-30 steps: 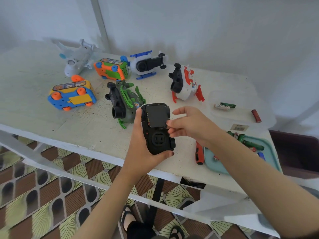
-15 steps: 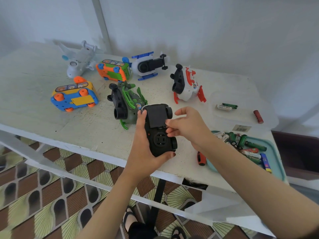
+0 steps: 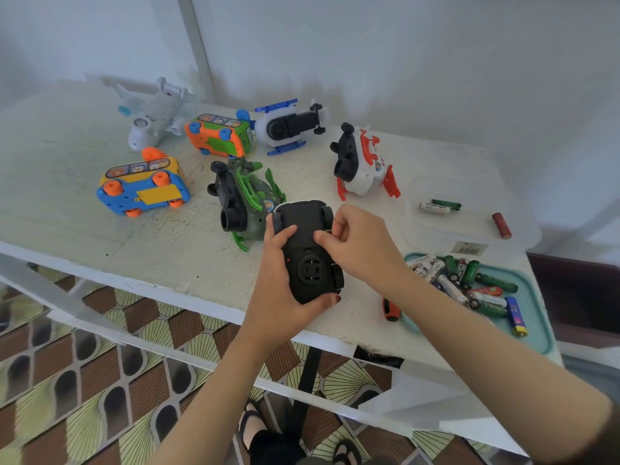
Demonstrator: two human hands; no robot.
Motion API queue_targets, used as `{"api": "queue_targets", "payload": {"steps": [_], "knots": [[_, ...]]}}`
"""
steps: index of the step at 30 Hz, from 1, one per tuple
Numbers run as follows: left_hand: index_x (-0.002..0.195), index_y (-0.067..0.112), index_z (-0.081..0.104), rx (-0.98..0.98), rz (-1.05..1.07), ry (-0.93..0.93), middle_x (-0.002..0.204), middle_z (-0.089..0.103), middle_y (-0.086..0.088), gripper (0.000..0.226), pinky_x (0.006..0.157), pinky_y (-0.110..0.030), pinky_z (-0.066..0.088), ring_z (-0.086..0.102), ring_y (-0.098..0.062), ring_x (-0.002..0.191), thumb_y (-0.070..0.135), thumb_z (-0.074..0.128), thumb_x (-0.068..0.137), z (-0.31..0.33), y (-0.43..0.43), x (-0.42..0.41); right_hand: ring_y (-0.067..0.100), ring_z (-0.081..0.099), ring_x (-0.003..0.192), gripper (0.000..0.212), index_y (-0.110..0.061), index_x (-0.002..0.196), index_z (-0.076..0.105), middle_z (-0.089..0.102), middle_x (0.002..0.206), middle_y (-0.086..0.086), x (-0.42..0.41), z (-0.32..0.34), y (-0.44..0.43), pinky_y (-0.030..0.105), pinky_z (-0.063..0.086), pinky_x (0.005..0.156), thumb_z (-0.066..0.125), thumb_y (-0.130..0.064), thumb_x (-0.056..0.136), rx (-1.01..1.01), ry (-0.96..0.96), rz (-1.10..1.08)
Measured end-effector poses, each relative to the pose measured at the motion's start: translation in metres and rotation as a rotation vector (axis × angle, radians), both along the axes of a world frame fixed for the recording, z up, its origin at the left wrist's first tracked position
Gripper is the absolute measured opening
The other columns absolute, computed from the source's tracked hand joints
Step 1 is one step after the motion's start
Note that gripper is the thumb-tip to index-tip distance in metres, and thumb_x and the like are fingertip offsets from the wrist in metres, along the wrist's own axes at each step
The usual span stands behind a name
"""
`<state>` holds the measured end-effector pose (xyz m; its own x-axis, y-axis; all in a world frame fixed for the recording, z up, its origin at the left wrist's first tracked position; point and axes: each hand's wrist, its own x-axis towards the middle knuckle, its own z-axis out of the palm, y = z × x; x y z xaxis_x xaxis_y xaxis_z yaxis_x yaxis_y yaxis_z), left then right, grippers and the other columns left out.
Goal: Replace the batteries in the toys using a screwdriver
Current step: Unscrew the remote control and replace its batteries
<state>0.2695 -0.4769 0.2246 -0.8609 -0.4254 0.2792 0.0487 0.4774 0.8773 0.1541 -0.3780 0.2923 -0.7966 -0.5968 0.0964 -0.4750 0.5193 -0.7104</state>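
A black toy car [image 3: 307,253] is held upside down above the table's front edge, its underside facing me. My left hand [image 3: 280,283] grips it from the left and below, thumb lying on the battery cover. My right hand [image 3: 359,245] comes in from the right, thumb pressing on the cover and fingers curled round the car's right side by a wheel. A red-handled screwdriver [image 3: 390,309] lies on the table just right of the car, partly hidden by my right forearm. A teal tray [image 3: 533,317] at the right holds several batteries [image 3: 469,285].
Other toys lie on the white table [image 3: 84,236]: a green and black one [image 3: 245,199] just behind the car, a blue-yellow bus [image 3: 144,187], an orange-green bus [image 3: 219,135], a white plane [image 3: 152,117], a blue-white helicopter [image 3: 288,127], a red-white one [image 3: 364,166]. A clear lid [image 3: 469,229] holds two batteries [image 3: 439,206] and a red one [image 3: 501,225].
The loose battery cover has been laid flat onto the car's underside. My left thumb moved onto it, and my right hand closed in on the car's right side.
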Motion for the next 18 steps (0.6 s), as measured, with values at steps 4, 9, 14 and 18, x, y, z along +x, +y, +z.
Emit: {"api": "queue_targets", "payload": {"steps": [4,9,14,18], "knots": [[0.142,0.03,0.029,0.002,-0.006,0.018,0.161,0.01,-0.004,0.099,0.106,-0.035,0.046,0.036,-0.008,0.139,0.039,0.085,0.061,0.0,0.001,0.0,0.008,0.056,0.046,0.021,-0.012,0.078,0.058,0.062,0.068,0.0,-0.017,0.005,0.011,0.022,0.046,0.046,0.055,-0.025,0.095,-0.054,-0.29,0.04],[0.141,0.033,0.029,0.019,-0.001,0.02,0.161,0.008,0.003,0.1,0.106,-0.034,0.045,0.036,-0.006,0.138,0.031,0.089,0.061,-0.001,0.002,-0.001,0.008,0.058,0.057,0.011,-0.014,0.085,0.061,0.062,0.08,0.0,-0.029,-0.003,0.03,0.015,0.045,0.046,0.056,-0.02,0.093,0.103,-0.146,0.017],[0.14,0.033,0.029,0.014,0.007,0.023,0.161,0.009,0.0,0.1,0.105,-0.023,0.043,0.036,-0.007,0.139,0.034,0.087,0.059,-0.002,0.001,-0.001,0.012,0.053,0.085,0.007,-0.015,0.088,0.066,0.059,0.088,-0.004,-0.024,-0.015,0.034,0.024,0.043,0.072,0.062,-0.02,0.089,0.295,0.078,0.147],[0.141,0.034,0.028,0.017,0.003,0.024,0.16,0.012,-0.005,0.1,0.107,-0.036,0.045,0.036,-0.009,0.139,0.043,0.084,0.058,-0.001,0.001,0.0,0.014,0.05,0.09,0.011,-0.017,0.096,0.067,0.054,0.094,-0.002,-0.02,-0.02,0.026,0.025,0.036,0.072,0.06,-0.024,0.091,0.324,0.145,0.129]]}}
